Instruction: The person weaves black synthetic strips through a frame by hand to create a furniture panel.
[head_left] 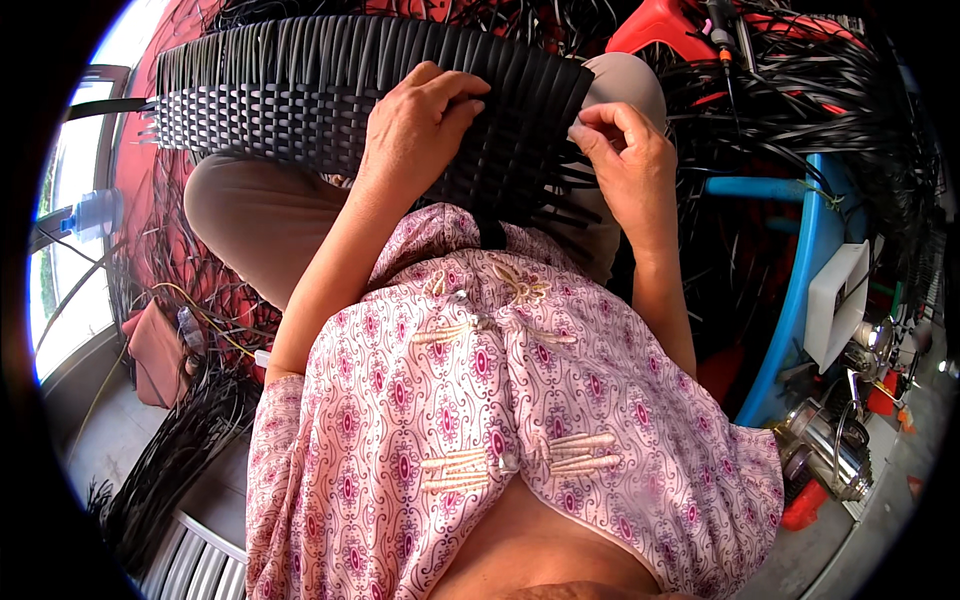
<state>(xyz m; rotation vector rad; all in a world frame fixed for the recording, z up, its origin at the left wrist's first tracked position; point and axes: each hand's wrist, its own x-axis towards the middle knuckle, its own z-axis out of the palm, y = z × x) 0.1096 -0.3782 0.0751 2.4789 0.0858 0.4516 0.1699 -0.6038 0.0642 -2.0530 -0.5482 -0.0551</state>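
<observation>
A curved panel woven from black flat strips lies across my lap, with upright strips along its far edge and a checkered weave nearer me. My left hand rests over the middle of the panel, fingers curled and the thumb drawn close to the forefinger. What lies between those fingertips, if anything, cannot be made out. At the panel's right edge my right hand is bent into a pinch, thumb and forefinger meeting beside the weave. Whatever it pinches is too small to tell. Loose strip ends stick out at the panel's near right corner.
Tangled black strips fill the far right, around a red plastic stool and a tool with an orange collar. A blue plastic rim, a white box and metal tools stand at right. More strips lie left.
</observation>
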